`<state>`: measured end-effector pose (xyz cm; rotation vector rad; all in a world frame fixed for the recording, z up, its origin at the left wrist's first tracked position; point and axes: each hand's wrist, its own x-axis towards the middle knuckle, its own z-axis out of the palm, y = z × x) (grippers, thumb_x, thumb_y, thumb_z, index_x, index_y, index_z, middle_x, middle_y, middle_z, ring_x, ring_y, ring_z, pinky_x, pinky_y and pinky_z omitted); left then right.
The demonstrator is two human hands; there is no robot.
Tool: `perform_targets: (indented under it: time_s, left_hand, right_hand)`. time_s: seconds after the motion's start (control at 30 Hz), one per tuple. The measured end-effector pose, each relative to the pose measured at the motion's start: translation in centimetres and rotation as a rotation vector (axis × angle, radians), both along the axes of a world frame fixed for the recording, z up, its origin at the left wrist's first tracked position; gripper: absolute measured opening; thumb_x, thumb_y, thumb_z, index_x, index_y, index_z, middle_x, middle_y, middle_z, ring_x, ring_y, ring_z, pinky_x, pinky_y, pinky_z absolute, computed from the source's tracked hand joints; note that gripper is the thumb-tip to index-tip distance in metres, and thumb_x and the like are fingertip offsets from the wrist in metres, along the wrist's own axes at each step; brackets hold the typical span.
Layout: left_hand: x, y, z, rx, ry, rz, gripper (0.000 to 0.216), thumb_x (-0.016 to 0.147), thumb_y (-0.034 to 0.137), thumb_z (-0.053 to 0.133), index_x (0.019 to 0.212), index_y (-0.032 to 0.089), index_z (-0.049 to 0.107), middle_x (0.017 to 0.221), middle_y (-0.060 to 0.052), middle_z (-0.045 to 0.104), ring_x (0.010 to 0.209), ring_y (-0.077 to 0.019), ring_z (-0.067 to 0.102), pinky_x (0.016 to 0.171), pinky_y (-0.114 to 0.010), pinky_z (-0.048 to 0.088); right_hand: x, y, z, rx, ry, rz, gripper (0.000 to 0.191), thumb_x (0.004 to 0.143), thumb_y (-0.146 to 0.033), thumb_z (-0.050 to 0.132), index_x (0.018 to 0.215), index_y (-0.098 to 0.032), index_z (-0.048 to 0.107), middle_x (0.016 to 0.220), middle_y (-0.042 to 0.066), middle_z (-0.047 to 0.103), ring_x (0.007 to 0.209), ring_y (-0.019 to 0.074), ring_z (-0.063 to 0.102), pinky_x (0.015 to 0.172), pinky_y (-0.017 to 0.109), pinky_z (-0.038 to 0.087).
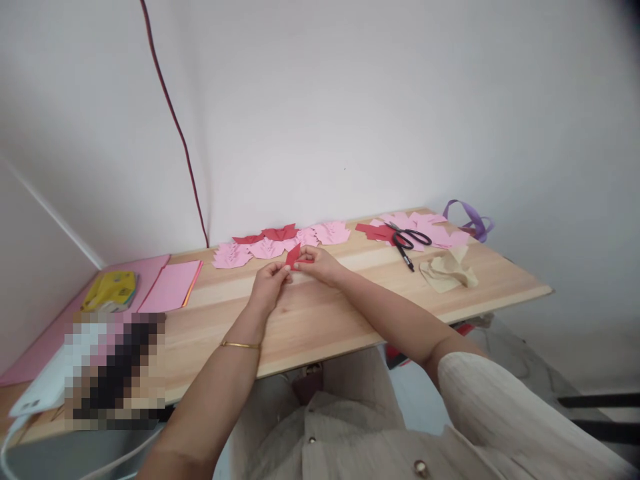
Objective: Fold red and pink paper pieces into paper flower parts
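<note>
Both of my hands pinch one small folded red paper piece (294,255) just above the wooden table (320,320). My left hand (269,283) grips its near left end, fingers closed. My right hand (320,263) grips its right side, fingers pressed together. Directly behind the hands lies a row of folded pink paper pieces (280,247) and red paper pieces (273,235) along the wall.
Black scissors (409,237) and a black pen (404,253) lie on more pink papers (430,230) at the back right, beside a purple ribbon (473,220) and crumpled beige paper (450,270). A pink paper stack (170,285) and a yellow object (110,290) sit at the left.
</note>
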<state>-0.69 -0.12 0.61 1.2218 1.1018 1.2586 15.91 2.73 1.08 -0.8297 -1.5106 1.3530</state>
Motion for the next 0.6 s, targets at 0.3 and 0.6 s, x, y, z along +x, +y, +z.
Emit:
perform_targets:
  time_s: [0.3, 0.6]
  left_hand:
    - [0.3, -0.2, 0.9, -0.133, -0.375, 0.029, 0.027, 0.053, 0.027, 0.081, 0.065, 0.013, 0.062, 0.06, 0.001, 0.057, 0.059, -0.0088, 0.053, 0.066, -0.026, 0.047]
    - [-0.2, 0.2, 0.3, -0.016, -0.205, 0.056, 0.024, 0.054, 0.028, 0.08, 0.058, 0.014, 0.061, 0.052, 0.002, 0.055, 0.053, -0.0083, 0.049, 0.058, -0.023, 0.042]
  right_hand:
    - [-0.9, -0.6, 0.2, -0.082, 0.178, 0.033, 0.037, 0.061, -0.036, 0.078, 0.087, -0.017, 0.059, 0.081, 0.0, 0.066, 0.076, 0.0123, 0.061, 0.079, 0.029, 0.048]
    - [-1.1, -1.5, 0.5, -0.143, 0.213, 0.066, 0.031, 0.063, -0.034, 0.076, 0.084, -0.018, 0.059, 0.074, -0.001, 0.066, 0.07, 0.0121, 0.061, 0.072, 0.028, 0.048]
